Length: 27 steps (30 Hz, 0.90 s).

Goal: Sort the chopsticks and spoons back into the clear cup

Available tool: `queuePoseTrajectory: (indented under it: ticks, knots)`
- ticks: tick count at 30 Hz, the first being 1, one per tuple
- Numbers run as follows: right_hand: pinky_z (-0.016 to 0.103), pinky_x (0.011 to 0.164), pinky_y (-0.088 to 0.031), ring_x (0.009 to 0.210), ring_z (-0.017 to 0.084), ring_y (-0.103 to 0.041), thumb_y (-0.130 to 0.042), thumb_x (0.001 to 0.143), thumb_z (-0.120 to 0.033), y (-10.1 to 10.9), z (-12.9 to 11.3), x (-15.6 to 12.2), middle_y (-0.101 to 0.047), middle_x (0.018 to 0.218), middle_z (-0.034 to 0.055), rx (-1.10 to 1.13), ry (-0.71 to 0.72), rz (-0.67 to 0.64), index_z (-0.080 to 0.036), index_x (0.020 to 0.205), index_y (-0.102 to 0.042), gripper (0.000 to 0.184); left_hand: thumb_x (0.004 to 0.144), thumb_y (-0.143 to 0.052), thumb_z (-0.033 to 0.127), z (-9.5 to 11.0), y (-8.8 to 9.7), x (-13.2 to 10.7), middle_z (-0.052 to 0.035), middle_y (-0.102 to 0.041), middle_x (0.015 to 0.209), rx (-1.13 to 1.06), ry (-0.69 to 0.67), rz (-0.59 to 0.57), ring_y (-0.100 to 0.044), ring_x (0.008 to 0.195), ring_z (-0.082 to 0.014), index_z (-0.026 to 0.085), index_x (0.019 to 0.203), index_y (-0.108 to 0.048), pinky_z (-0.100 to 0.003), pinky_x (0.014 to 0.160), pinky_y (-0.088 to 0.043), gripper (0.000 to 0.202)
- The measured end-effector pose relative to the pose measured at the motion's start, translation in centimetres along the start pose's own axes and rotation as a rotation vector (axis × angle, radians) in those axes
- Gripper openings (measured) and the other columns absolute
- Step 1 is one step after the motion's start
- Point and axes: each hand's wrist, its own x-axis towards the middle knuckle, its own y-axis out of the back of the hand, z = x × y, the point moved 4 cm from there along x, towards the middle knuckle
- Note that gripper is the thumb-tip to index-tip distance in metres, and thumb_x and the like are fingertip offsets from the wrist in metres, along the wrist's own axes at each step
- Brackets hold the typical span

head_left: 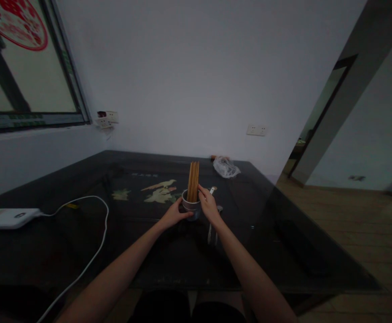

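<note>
A small light-coloured cup [191, 206] stands on the dark table in front of me, with a bundle of wooden chopsticks [193, 181] upright in it. My left hand [174, 214] wraps the cup's left side, thumb across its front. On the other side, my right hand [207, 202] has its fingers closed against the chopsticks just above the rim. A pale spoon handle [212, 190] shows behind the right hand; whether the hand touches it I cannot tell. Below the right wrist lie metal spoons [212, 235], partly hidden by the forearm.
A crumpled clear plastic bag [226, 167] lies at the table's back edge. To the left is a white device [9, 218] with a white cable [106, 224] looping over the table edge. A dark flat object [302, 246] lies at the right.
</note>
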Motion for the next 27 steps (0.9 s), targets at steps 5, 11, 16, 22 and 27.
queuePoseTrajectory:
  ticks: [5,11,16,22,27]
  knots:
    - [0.038,0.097,-0.044,0.113,0.022,-0.056,-0.045,0.085,-0.037,2.1,-0.1,-0.1,-0.061,0.122,0.0115,0.031,-0.040,0.037,-0.018,0.121,-0.061,0.043,0.061,-0.080,0.028,1.0,-0.3,-0.4,-0.0163,-0.053,0.132,0.009,-0.004,-0.005,-0.056,0.116,-0.0282,0.014,0.128,-0.045,-0.045,0.102,-0.042,0.077]
    - [0.033,0.076,-0.051,0.094,0.022,-0.063,-0.047,0.083,-0.046,7.4,2.1,-1.7,-0.069,0.103,0.0108,0.044,-0.135,0.067,-0.016,0.099,-0.070,0.041,0.061,-0.081,0.030,0.5,-0.1,-0.4,-0.0174,-0.050,0.135,-0.016,0.036,-0.019,-0.055,0.117,-0.0292,0.016,0.132,-0.039,-0.046,0.100,-0.043,0.083]
    - [0.028,0.064,-0.049,0.074,0.020,-0.064,-0.050,0.077,-0.047,9.5,4.6,-2.5,-0.071,0.083,0.0102,-0.009,-0.243,0.119,-0.013,0.083,-0.071,0.040,0.059,-0.082,0.029,-0.5,0.3,-0.1,-0.0174,-0.049,0.135,0.030,0.018,-0.023,-0.051,0.121,-0.0295,0.017,0.135,-0.036,-0.047,0.104,-0.039,0.089]
    - [0.028,0.064,-0.048,0.072,0.020,-0.065,-0.048,0.078,-0.042,9.6,5.1,-2.4,-0.070,0.078,0.0079,-0.071,-0.246,0.110,-0.014,0.080,-0.069,0.035,0.060,-0.080,0.030,0.7,1.3,0.1,-0.0157,-0.044,0.140,0.033,-0.060,0.004,-0.044,0.127,-0.0300,0.020,0.137,-0.035,-0.048,0.105,-0.038,0.090]
    - [0.027,0.061,-0.046,0.068,0.019,-0.064,-0.046,0.078,-0.041,10.0,5.3,-2.5,-0.069,0.072,0.0078,-0.110,-0.257,0.115,-0.013,0.080,-0.067,0.035,0.064,-0.077,0.037,2.6,3.3,0.2,-0.0164,-0.046,0.137,0.021,-0.151,0.141,-0.041,0.130,-0.0291,0.020,0.133,-0.041,-0.046,0.104,-0.038,0.080]
